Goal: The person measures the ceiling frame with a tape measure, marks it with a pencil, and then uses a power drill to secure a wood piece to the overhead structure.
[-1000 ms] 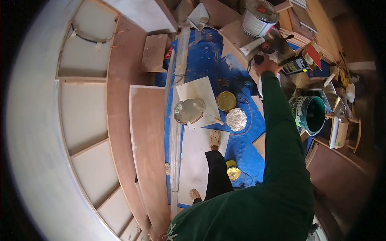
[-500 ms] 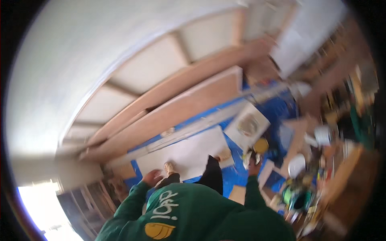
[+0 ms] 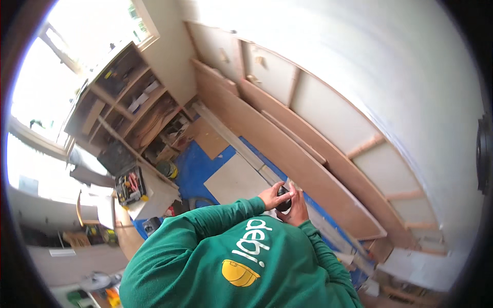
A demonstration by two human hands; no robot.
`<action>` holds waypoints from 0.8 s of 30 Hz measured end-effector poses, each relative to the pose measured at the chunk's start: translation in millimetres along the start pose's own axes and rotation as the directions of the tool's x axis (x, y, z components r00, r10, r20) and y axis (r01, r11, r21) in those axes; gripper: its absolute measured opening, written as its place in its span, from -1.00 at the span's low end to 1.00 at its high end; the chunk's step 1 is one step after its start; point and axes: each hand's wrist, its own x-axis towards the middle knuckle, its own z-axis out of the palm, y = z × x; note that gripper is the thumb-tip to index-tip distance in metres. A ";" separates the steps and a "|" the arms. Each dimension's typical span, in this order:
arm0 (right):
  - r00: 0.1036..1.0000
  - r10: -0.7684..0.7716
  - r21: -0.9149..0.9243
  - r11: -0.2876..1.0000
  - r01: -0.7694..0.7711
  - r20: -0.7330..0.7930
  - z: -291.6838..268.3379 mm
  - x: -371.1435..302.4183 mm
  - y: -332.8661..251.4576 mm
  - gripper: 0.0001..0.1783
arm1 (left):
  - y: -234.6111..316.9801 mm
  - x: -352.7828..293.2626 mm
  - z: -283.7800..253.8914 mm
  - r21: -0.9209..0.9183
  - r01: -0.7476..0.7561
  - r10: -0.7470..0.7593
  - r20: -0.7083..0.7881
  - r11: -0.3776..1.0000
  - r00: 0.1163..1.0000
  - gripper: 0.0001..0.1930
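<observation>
Close in front of my chest, both hands meet around a small black rounded object (image 3: 283, 199) whose kind I cannot make out. My left hand (image 3: 270, 196) has its fingers curled over one side of it. From the other side, my right hand (image 3: 297, 209) closes on it, thumb near the top. The fingers hide much of the object. Beyond the hands a pale flat board (image 3: 233, 179) lies on the blue floor sheet (image 3: 194, 163).
Long wooden boards (image 3: 287, 149) lean along the wall at right. A shelf unit (image 3: 134, 105) stands beneath the windows. An open toolbox (image 3: 131, 189) with tools lies at left, and a tub (image 3: 167, 169) sits by the shelves.
My view has swung left toward the windows and shelves. My hands, apart before with the right one low by the clutter, have come together around the black object.
</observation>
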 end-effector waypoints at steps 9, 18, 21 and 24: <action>0.876 -0.403 0.243 0.907 0.344 0.264 45.2 169.2 -107.7 0.26 | -49.9 -25.9 -125.2 -0.952 -0.130 -0.229 -0.197 0.279 0.953 -0.50; 0.829 -0.298 0.505 0.863 0.021 0.474 82.8 241.3 -99.5 -0.16 | -49.6 -62.6 -172.3 -0.900 -0.435 -0.440 -0.379 -0.029 0.814 -0.51; 0.738 -0.354 0.484 0.874 0.043 0.575 91.4 260.1 -102.9 -0.23 | -55.7 -71.9 -180.9 -0.861 -0.508 -0.484 -0.455 0.024 0.748 -0.49; 0.646 -0.411 0.459 0.882 0.105 0.643 102.2 276.4 -105.3 -0.25 | -65.1 -87.4 -186.9 -0.823 -0.566 -0.507 -0.467 -0.050 0.724 -0.46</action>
